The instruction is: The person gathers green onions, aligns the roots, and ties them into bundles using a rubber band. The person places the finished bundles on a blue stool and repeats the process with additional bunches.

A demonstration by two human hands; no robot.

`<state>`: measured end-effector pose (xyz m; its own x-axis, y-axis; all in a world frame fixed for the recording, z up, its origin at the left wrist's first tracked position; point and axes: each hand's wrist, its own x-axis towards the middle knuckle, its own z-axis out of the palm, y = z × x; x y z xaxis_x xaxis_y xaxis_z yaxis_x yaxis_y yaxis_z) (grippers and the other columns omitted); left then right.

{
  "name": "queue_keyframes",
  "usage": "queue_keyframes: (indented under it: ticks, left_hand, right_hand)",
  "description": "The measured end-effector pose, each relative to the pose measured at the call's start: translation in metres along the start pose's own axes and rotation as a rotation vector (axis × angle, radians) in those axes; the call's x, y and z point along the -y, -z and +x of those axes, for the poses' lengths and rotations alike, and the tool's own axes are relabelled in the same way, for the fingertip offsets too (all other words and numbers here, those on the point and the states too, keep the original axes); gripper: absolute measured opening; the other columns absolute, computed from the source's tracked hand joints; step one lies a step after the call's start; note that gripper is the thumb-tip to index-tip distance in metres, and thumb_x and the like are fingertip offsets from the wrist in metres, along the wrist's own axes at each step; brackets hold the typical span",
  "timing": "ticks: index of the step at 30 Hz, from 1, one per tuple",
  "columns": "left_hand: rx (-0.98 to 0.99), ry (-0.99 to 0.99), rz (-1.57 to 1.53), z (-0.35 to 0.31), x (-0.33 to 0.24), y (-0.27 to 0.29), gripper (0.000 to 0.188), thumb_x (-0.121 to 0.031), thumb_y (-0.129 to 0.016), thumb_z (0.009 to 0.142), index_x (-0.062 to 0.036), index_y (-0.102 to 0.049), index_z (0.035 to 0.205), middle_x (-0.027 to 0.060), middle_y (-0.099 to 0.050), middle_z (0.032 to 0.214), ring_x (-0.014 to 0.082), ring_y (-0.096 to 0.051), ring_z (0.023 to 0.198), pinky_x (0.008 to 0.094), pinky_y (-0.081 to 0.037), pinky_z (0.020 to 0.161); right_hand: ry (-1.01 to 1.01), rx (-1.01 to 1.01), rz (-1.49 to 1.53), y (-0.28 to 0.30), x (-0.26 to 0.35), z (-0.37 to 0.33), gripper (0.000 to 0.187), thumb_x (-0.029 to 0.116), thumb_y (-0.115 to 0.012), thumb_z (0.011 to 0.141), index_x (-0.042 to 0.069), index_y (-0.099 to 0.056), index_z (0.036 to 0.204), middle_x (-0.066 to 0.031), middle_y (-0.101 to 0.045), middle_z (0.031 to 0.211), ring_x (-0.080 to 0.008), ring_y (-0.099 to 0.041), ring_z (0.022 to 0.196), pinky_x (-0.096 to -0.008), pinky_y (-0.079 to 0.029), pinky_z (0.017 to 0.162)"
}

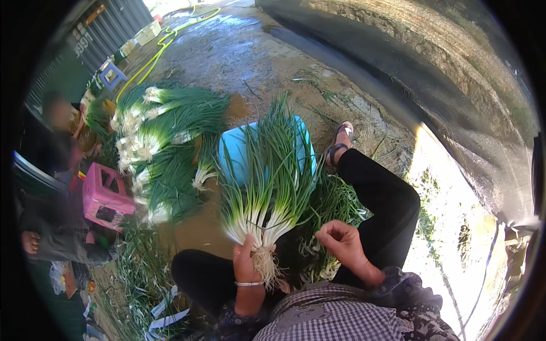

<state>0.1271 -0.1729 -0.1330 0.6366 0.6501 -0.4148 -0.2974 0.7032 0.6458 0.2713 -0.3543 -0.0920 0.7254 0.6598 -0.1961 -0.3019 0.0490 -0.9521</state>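
Note:
My left hand (244,260), with a band round its wrist, is closed round the white lower ends of a bunch of green onions (272,211). Their pale roots hang below my fingers, and the long green leaves fan out away from me over a light-blue plastic stool (232,149). To the right of the bunch and apart from it, my right hand (344,245) is curled, thumb and forefinger together in a pinch. Whether anything thin sits between those fingertips I cannot make out.
Large piles of green onions (187,111) lie on the ground at left. Beside them are a pink stool (105,196) and a seated person (54,142). Loose leaves (136,278) litter the ground. A yellow hose (165,42) and a blue stool (112,75) are farther back.

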Motion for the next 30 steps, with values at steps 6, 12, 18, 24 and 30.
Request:
queue_keyframes:
  ticks: [6,12,18,24,30]
  left_hand:
    - [0.228,-0.287,0.315,0.009,-0.114,-0.091,0.037,-0.024,-0.048,0.100,-0.0036,-0.050,0.131,0.0153,-0.061,0.121,0.0184,-0.066,0.088,0.0277,-0.058,0.065]
    - [0.421,-0.421,0.213,0.050,-0.203,-0.162,0.040,-0.021,-0.046,0.101,0.0002,-0.045,0.135,0.0177,-0.055,0.131,0.0200,-0.065,0.095,0.0292,-0.060,0.072]
    - [0.392,-0.545,0.269,0.090,-0.222,-0.218,0.044,-0.023,-0.051,0.099,-0.0007,-0.044,0.136,0.0155,-0.059,0.126,0.0180,-0.060,0.105,0.0254,-0.053,0.077]
    - [0.746,-0.409,0.151,0.172,-0.338,-0.269,0.036,-0.010,-0.055,0.096,0.0090,-0.046,0.125,0.0258,-0.056,0.123,0.0331,-0.061,0.104,0.0374,-0.057,0.087]
    - [0.730,-0.288,0.055,0.195,-0.292,-0.290,0.033,-0.012,-0.053,0.097,0.0059,-0.047,0.124,0.0250,-0.057,0.122,0.0322,-0.061,0.107,0.0429,-0.058,0.082]
  right_hand:
    - [-0.195,0.117,-0.290,0.026,-0.086,-0.017,0.017,0.019,-0.069,0.086,0.003,-0.067,0.081,-0.0007,-0.062,0.062,-0.0063,-0.056,0.054,-0.0259,-0.043,0.048]
    - [-0.244,0.112,-0.199,0.038,-0.113,-0.003,0.021,0.019,-0.067,0.088,0.001,-0.065,0.098,-0.0046,-0.065,0.071,-0.0120,-0.061,0.056,-0.0291,-0.048,0.051]
    - [-0.222,0.208,-0.268,0.039,-0.110,-0.004,0.033,0.020,-0.069,0.087,0.000,-0.061,0.111,-0.0113,-0.067,0.090,-0.0165,-0.067,0.070,-0.0316,-0.055,0.058]
    - [-0.309,0.286,-0.195,0.023,-0.088,0.004,0.034,0.022,-0.069,0.087,-0.001,-0.061,0.111,-0.0115,-0.068,0.093,-0.0173,-0.067,0.077,-0.0319,-0.055,0.061]
    - [-0.314,0.252,-0.150,0.024,-0.090,0.012,0.038,0.019,-0.068,0.088,-0.001,-0.057,0.118,-0.0104,-0.067,0.094,-0.0127,-0.064,0.070,-0.0284,-0.053,0.059]
